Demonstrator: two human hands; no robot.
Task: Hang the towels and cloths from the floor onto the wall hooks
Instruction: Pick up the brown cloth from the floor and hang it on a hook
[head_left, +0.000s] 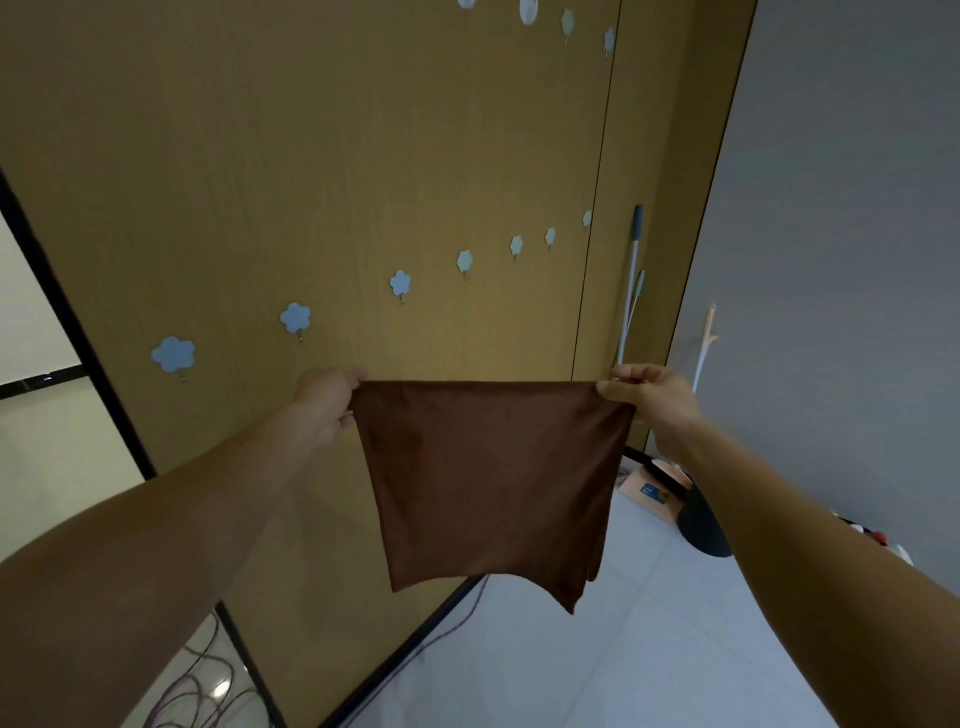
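One brown cloth (488, 483) is hanging in the air before the wooden wall (260, 156), just below a lower row of seven flower-shaped hooks (295, 317). Four more hooks are showing in an upper row (567, 21). The cloth is plain and dark, its top edge pulled taut. The left hand (327, 400) is pinching its top left corner and the right hand (649, 395) its top right, fingers curled.

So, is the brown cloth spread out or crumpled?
Spread out: the cloth hangs flat, top corners pinched by left hand and right hand.
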